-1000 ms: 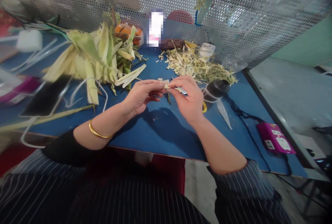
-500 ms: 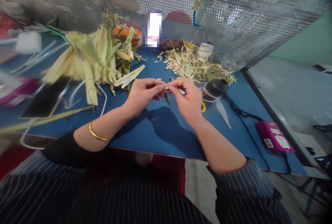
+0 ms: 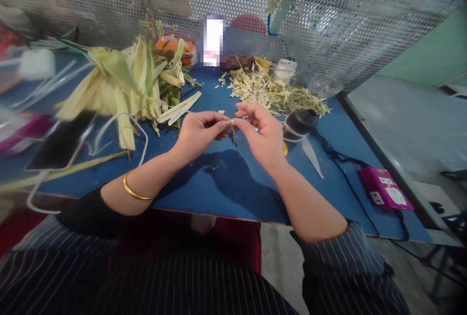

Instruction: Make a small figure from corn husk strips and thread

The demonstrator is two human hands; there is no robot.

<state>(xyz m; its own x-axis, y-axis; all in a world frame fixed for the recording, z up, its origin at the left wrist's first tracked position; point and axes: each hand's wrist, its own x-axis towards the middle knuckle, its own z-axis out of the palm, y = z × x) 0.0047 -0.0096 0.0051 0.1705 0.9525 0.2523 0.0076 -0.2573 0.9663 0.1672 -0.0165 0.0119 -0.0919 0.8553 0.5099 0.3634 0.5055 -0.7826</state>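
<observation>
A second ago a flat, pale strip stood out above my fingertips; now only a small, pale piece [image 3: 232, 122] shows there, so I judge it is folded or rolled tighter (most of it is hidden by my fingers, so I cannot be sure). My left hand [image 3: 200, 132] has thumb and forefinger pinched narrow upon this piece. My right hand [image 3: 264, 137] has changed the most: its forefinger is now lifted away from the thumb, and there is a gap between them, while the thumb tip stays at the piece. To me this means that the left hand now carries the hold. The piece is above the blue table [image 3: 222, 198], between its front edge and its far edge.

About containers I must be careful. Near the far edge, behind the heap of husks [image 3: 142, 79], lies an orange packet [image 3: 170, 43]; what is inside I cannot tell. To the right, along the same edge, a white bundle [image 3: 285, 69] sits behind the heap of shreds [image 3: 270, 92], and I cannot tell if it is a container. Both heaps lie directly on the table. Beside my right hand, toward the right edge, a black spool [image 3: 301, 124] leans, tilted.
</observation>
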